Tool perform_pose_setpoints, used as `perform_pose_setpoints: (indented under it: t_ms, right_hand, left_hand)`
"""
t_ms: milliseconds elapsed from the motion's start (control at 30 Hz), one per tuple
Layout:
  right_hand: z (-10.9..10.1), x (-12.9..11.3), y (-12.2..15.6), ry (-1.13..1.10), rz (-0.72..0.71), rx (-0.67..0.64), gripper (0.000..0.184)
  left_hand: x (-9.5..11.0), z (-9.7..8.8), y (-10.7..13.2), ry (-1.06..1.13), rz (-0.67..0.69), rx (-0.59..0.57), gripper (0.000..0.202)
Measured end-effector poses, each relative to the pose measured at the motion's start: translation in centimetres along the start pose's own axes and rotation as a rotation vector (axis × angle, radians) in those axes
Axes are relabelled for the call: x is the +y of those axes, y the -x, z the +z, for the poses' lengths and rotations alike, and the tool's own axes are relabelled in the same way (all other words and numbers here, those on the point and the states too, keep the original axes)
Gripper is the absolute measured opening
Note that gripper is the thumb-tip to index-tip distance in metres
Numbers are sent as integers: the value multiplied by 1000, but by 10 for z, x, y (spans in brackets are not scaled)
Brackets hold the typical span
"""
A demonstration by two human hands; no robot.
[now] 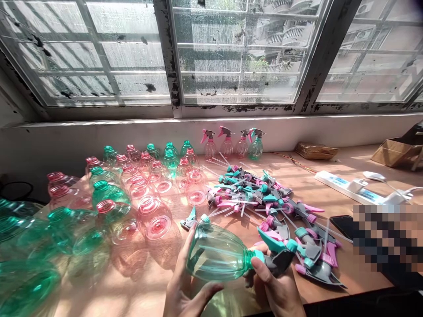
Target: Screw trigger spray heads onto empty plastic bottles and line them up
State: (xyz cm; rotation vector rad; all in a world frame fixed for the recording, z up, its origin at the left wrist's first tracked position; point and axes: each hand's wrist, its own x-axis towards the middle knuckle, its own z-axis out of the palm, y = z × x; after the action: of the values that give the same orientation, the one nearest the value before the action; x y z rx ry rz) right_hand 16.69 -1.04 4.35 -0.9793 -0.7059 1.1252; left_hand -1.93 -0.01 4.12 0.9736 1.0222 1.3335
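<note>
My left hand (188, 286) cradles the body of a clear green plastic bottle (214, 252) above the wooden table, tilted on its side. My right hand (272, 286) grips a teal and grey trigger sprayer head (279, 257), whose teal collar sits at the bottle's neck. Whether the collar is screwed down is hidden. Just beyond my hands lies a heap of loose pink, teal and grey sprayer heads (257, 193) with their dip tubes. Empty pink and green bottles (153, 218) lie to the left.
Several capped spray bottles (228, 143) stand along the wall beneath a dirty window (243, 53). On the wooden table (313, 178) at right are a white power strip (346, 187), a black phone (342, 224), and a cardboard box (399, 152). A pixelated patch covers the right side.
</note>
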Motion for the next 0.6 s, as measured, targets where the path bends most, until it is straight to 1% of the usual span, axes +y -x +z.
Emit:
perform_pose_setpoints:
  t_ms: [167, 333, 467, 600]
  right_hand:
    - [4, -3, 0, -44, -26, 59, 31]
    - [4, -5, 3, 19, 14, 41, 34]
    - [1, 0, 2, 50, -4, 48, 33]
    - [-4, 8, -2, -18, -41, 29, 29]
  left_hand:
    - [-5, 2, 2, 6, 16, -16, 86]
    - [2, 2, 0, -19, 38, -53, 101]
    - [4, -2, -2, -20, 34, -32, 92]
    - [-3, -2, 1, -86, 19, -26, 84]
